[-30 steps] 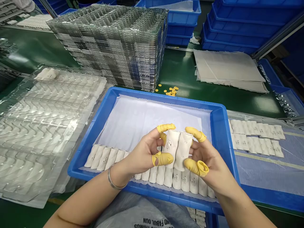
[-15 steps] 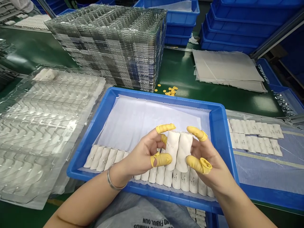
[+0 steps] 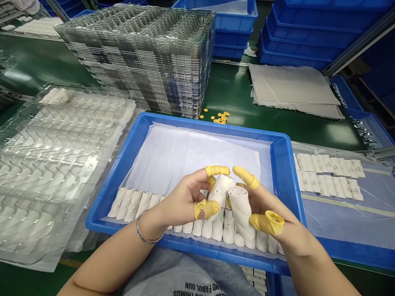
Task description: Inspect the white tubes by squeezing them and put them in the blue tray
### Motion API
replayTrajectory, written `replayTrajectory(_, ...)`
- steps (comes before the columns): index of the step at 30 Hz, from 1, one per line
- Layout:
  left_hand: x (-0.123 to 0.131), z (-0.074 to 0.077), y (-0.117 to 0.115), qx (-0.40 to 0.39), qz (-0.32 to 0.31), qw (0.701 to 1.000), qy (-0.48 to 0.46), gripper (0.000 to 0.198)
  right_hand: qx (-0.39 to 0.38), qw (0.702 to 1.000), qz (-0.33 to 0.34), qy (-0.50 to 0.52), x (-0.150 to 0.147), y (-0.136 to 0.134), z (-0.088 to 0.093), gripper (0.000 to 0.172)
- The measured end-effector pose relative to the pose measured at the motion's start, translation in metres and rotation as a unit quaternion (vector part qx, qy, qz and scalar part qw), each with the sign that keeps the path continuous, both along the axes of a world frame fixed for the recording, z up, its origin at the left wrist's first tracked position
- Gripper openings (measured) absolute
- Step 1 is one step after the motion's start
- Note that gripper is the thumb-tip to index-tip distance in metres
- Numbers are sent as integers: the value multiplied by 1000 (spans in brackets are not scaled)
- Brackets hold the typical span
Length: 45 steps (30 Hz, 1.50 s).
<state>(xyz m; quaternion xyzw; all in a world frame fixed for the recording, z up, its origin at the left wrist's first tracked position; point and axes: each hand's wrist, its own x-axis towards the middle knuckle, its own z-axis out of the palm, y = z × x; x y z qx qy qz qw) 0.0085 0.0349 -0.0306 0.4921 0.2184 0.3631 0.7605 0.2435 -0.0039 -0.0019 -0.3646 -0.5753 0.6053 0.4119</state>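
Yellow finger covers sit on the fingertips and thumbs of both hands. My left hand (image 3: 188, 195) grips one white wavy cylinder (image 3: 221, 190), which leans with its top to the right. In my right hand (image 3: 262, 201) is a second white cylinder (image 3: 242, 213), tilted so that its top end with small dark holes shows. Both pieces are above the blue tray (image 3: 216, 127), close together at the top. Below them, rows of similar white cylinders (image 3: 132, 205) line the tray's near side on a pale sheet (image 3: 191, 156).
Clear plastic trays are stacked (image 3: 138, 61) behind the blue tray, and another clear tray (image 3: 61, 152) lies left. Yellow discs (image 3: 221, 118) and paper sheets (image 3: 293, 88) rest on the green table (image 3: 277, 127). More white cylinders (image 3: 330, 174) lie right, with blue bins (image 3: 311, 33) behind.
The two cylinders, side by side and upright before, now tilt in different directions. My right hand's piece has moved lower and its top end faces me; my right index finger has lifted off it.
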Motion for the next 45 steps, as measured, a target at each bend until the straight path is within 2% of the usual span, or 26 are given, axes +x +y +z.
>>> replayTrajectory(3, 0, -1, 2, -4, 1, 1000, -17, 60, -103, 988, 40, 107, 0, 1, -3, 66)
replayTrajectory(5, 1, -1, 2, -4, 3, 1000, -28, 61, -121, 983, 3, 139, -3, 2, -3, 62)
replayTrajectory(8, 2, -4, 2, -15, -4, 999, -38, 62, -106, 982, -30, 154, -8, 2, -5, 54)
replayTrajectory(12, 2, -6, 0, -25, -4, 998, -62, 60, -89, 984, -26, 151, -14, 2, -7, 46)
replayTrajectory(17, 4, -5, 1, -16, 22, 997, -74, 58, -85, 986, -33, 139, -15, 2, -11, 46)
replayTrajectory(21, 4, -4, 1, -25, 10, 996, -80, 57, -78, 987, -44, 137, -16, 2, -11, 44)
replayTrajectory(28, 3, 1, 1, -77, -7, 991, -110, 57, -124, 976, -57, 169, -15, 3, -7, 39)
replayTrajectory(32, 4, 2, 2, -75, -9, 991, -114, 50, -134, 974, -65, 170, -13, 3, -4, 33)
replayTrajectory(41, 4, 0, 1, -54, 13, 995, -86, 52, -68, 987, -83, 122, -14, 3, -13, 42)
replayTrajectory(45, 3, -3, 0, -39, 15, 996, -81, 55, -68, 988, -64, 124, -14, 3, -16, 43)
